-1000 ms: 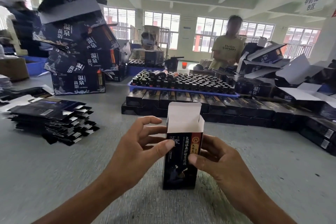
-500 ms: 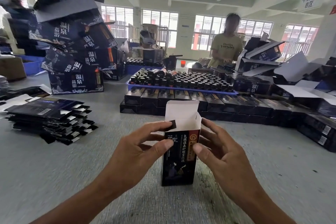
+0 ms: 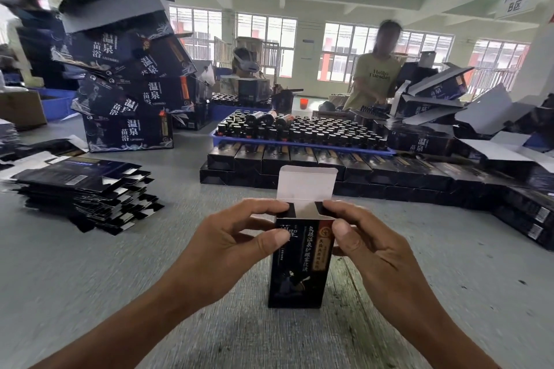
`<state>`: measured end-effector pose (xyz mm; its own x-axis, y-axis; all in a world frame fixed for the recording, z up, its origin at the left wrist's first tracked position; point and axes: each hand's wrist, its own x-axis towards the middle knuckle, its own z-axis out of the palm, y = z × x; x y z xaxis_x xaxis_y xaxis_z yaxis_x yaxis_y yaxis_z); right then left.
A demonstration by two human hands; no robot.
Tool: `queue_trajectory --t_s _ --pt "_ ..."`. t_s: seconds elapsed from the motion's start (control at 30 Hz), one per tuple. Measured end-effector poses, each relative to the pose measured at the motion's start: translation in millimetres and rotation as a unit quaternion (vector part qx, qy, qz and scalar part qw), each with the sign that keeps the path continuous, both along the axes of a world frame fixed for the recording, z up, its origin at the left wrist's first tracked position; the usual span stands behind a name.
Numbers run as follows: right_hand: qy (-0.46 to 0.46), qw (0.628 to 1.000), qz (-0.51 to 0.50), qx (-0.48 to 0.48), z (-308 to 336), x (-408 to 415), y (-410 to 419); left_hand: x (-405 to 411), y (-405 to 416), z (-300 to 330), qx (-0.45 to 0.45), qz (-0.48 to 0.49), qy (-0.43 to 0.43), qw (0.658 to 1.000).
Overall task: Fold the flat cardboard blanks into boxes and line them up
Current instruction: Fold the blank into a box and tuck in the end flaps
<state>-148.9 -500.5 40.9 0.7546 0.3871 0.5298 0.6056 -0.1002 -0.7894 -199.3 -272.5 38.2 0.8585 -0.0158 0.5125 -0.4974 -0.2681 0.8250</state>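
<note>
Both side flaps, upright a second ago, are now pressed inward over the open top of the small black box (image 3: 299,260), which stands upright on the grey table (image 3: 90,293). Its top left corner is pinched between thumb and forefinger of the left hand (image 3: 227,249); the right corner is pinched likewise by the right hand (image 3: 368,252). Its white lid flap (image 3: 305,183) is seen raised. Flat blanks (image 3: 84,192) are stacked well to the left; finished boxes (image 3: 329,168) are lined up beyond.
</note>
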Motion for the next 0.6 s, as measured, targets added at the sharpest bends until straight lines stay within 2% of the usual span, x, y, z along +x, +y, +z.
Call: queue_trajectory --t_s 0.17,0.6 --pt "-0.024 0.999 -0.011 0.042 3 -5 2 -4 -5 4 0.065 0.051 -0.071 0.994" --pt "-0.011 0.995 -0.016 0.095 6 -12 4 -8 -11 9 0.083 0.08 -0.084 0.99"
